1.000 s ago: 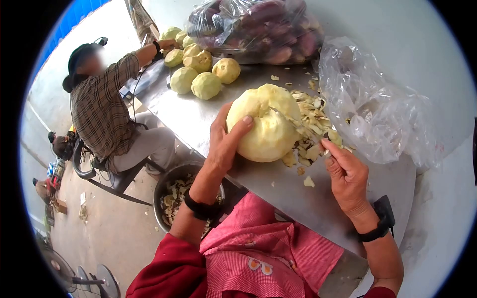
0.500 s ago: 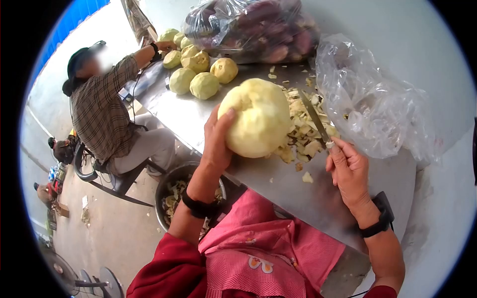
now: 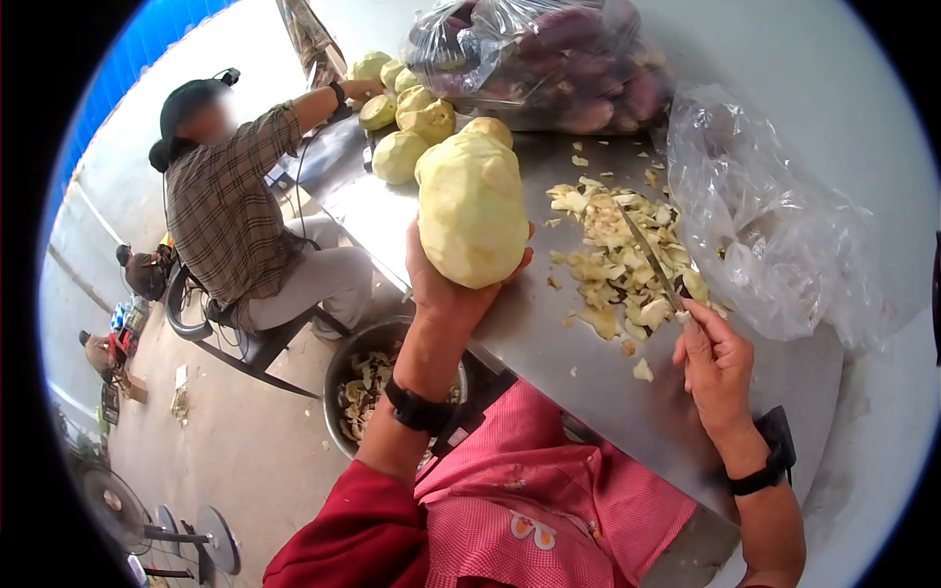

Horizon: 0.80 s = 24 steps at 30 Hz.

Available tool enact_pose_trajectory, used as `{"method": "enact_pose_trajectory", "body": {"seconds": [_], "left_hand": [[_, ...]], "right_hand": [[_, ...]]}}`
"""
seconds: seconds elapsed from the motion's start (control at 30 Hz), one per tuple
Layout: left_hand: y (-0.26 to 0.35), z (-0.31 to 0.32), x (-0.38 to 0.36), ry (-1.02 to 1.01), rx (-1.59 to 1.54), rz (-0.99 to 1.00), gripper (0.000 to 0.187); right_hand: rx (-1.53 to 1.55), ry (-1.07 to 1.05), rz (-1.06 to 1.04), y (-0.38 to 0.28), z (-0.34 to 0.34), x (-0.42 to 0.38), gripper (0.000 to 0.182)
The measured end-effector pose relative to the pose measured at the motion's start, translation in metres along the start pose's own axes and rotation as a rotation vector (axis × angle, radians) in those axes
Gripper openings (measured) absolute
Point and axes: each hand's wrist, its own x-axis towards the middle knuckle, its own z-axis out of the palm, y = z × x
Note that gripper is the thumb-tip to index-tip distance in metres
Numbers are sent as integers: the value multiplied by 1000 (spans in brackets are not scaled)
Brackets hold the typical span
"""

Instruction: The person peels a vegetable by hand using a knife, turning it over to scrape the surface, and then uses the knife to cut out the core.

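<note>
My left hand (image 3: 449,292) holds up a big, peeled, pale yellow-green eggplant (image 3: 472,211) above the steel table, cradling it from below. The eggplant's surface is faceted by knife cuts. In my right hand (image 3: 718,370) is a knife (image 3: 649,253), gripped by its handle, with the blade pointing up and away from me. The blade is apart from the eggplant and lies over a pile of pale peelings (image 3: 622,260) on the table. Several other peeled eggplants (image 3: 399,157) sit at the far left part of the table.
A clear bag of purple eggplants (image 3: 578,73) stands at the back, with a crumpled plastic bag (image 3: 765,216) at the right by the wall. A metal bowl (image 3: 338,416) of peelings is on the floor. A seated person (image 3: 230,196) at the left reaches toward the peeled eggplants.
The eggplant has been turned in my left hand, which now supports it from underneath. My right hand still holds the knife over the peelings. The whole view has shifted slightly.
</note>
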Motion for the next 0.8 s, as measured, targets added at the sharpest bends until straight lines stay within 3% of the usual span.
{"method": "enact_pose_trajectory", "body": {"seconds": [0.2,0.47,0.8], "left_hand": [[-3,3,2,36,6,-2,79],[-12,19,-6,25,404,104,60],[-4,0,2,9,316,36,68]], "right_hand": [[-3,-59,-63,-16,2,-7,28],[93,-213,-60,-25,7,-12,29],[32,-81,2,-19,6,-8,28]]}}
